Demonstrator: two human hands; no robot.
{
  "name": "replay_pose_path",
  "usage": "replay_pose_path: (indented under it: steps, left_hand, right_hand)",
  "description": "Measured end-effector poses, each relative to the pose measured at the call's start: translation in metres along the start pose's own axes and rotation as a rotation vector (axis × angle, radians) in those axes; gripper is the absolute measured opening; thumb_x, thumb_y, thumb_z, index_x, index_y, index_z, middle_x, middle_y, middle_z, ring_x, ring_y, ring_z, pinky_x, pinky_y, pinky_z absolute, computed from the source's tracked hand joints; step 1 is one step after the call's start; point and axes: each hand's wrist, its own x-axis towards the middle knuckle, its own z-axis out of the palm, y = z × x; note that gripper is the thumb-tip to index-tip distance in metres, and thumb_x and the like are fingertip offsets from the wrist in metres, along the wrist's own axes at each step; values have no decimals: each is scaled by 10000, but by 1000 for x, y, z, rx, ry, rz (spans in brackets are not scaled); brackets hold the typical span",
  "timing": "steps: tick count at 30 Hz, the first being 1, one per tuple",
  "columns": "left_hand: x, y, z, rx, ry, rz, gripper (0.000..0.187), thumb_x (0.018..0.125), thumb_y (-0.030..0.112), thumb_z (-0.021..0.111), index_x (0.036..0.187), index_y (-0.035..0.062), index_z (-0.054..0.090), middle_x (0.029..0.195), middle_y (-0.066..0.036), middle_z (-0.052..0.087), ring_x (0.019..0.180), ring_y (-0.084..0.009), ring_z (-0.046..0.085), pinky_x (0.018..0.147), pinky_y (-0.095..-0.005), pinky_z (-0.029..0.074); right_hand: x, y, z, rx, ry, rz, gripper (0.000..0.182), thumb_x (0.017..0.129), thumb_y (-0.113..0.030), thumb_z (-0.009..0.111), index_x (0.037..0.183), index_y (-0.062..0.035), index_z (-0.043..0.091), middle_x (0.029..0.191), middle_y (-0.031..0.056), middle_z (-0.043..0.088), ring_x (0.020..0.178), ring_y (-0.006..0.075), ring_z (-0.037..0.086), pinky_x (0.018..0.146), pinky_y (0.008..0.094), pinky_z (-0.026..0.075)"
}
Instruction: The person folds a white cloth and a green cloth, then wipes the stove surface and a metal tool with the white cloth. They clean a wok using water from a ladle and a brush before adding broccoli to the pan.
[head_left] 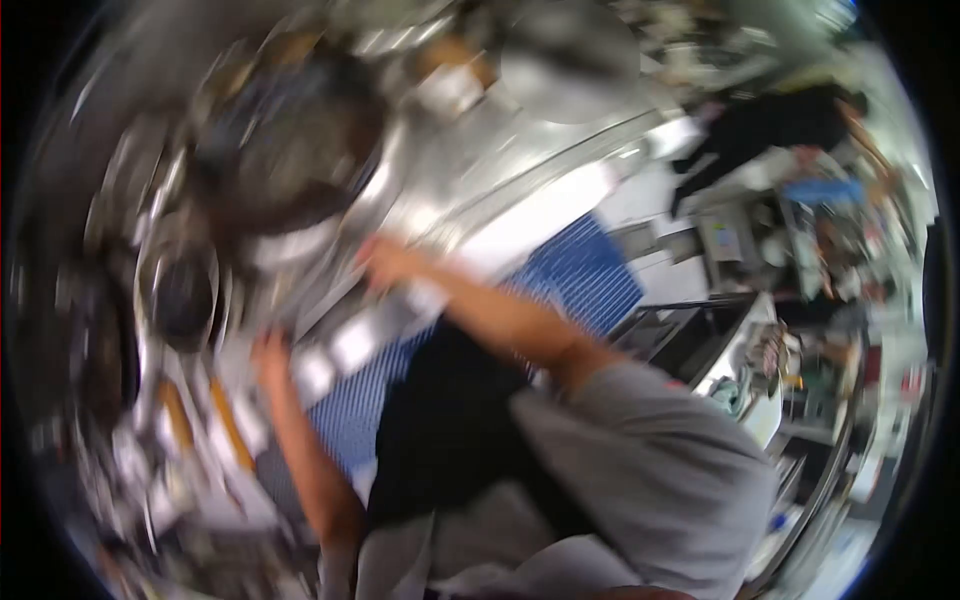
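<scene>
Both hands at the steel counter [470, 190] edge; left hand [272, 358], right hand [385, 262] blurred, grip unreadable; blue mat [590, 275] below.

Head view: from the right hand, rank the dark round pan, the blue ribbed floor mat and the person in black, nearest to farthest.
From the right hand, blur allowing:
1. Dark round pan, up-left on the steel counter.
2. Blue ribbed floor mat, to the right; close to the pan's distance, hard to call.
3. Person in black, far upper right.

pans [285, 160] crowding the steel counter [520, 150]; blue mat [590, 275] open
</scene>
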Motion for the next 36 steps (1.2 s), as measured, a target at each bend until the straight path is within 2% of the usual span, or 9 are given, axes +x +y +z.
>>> replay_pose_path:
  steps: [1, 3, 4, 7, 10, 16, 27, 33, 36]
  left_hand:
    - [-30, 75, 3, -363, 21, -221, 217, 959, 163, 613, 1085, 28, 727, 947, -108, 713, 831, -192, 666, 734, -324, 530]
    - [-40, 128, 6, -193, -17, -304, 189, 948, 209, 673, 955, 26, 719, 770, -3, 613, 681, -114, 497, 600, -298, 387]
    - [-37, 122, 28, -412, 46, -153, 251, 922, 237, 678, 832, 2, 680, 669, -1, 573, 612, -98, 471, 557, -306, 362]
    - [-42, 161, 45, -406, -34, -198, 397, 914, 195, 737, 1157, -109, 661, 889, -80, 696, 726, -126, 580, 660, -285, 467]
    - [-47, 156, 67, -444, -66, -258, 466, 928, 165, 723, 1258, -141, 602, 903, -117, 708, 795, -141, 615, 733, -287, 484]
    - [-89, 123, 87, -525, -66, -271, 153, 949, 40, 651, 1066, -58, 653, 925, -105, 736, 805, -124, 638, 756, -292, 493]
    - [-128, 69, 133, -449, 36, -298, 122, 969, 67, 630, 1034, -35, 649, 797, -105, 731, 681, -110, 636, 633, -311, 489]
    - [-110, 81, 134, 40, 144, -295, 196, 893, 187, 742, 891, 1, 680, 617, -126, 656, 540, -297, 614, 585, -418, 488]
    - [-99, 94, 117, 190, -97, -472, 298, 860, 225, 766, 1049, 11, 680, 902, -162, 723, 746, -351, 669, 693, -434, 521]
  right_hand:
    - [4, -21, -57, 192, -104, 206, 241, 850, -251, 759, 1001, -64, 743, 851, 103, 700, 762, 228, 660, 703, 375, 531]
    - [17, -70, -144, 614, -279, 794, 287, 878, -289, 767, 1016, -40, 735, 724, 83, 688, 593, 195, 646, 546, 314, 509]
    - [10, -87, -168, 543, -160, 791, 284, 902, -245, 749, 1027, 7, 711, 664, 69, 656, 500, 148, 598, 450, 270, 441]
    - [-18, -65, -189, 737, -138, 853, 209, 935, -206, 727, 983, -9, 677, 652, -40, 515, 499, 71, 449, 463, 245, 340]
    - [-48, -55, -178, 717, -72, 940, 212, 944, -220, 724, 949, -16, 668, 649, -46, 501, 501, 66, 446, 467, 236, 329]
    - [-90, -82, -159, 708, 4, 964, 214, 958, -239, 719, 896, -50, 638, 639, -48, 507, 500, 62, 449, 472, 227, 337]
    - [-140, -57, -109, 623, 63, 1019, 261, 996, -214, 638, 946, 34, 700, 664, 25, 606, 477, 88, 526, 434, 254, 388]
    - [-136, -33, -90, 514, 35, 1147, 301, 986, -243, 649, 933, 43, 728, 679, 72, 662, 473, 150, 634, 434, 263, 481]
    - [-127, -41, -101, 440, -7, 1241, 257, 927, -240, 716, 940, 15, 743, 724, 81, 702, 561, 192, 688, 506, 292, 529]
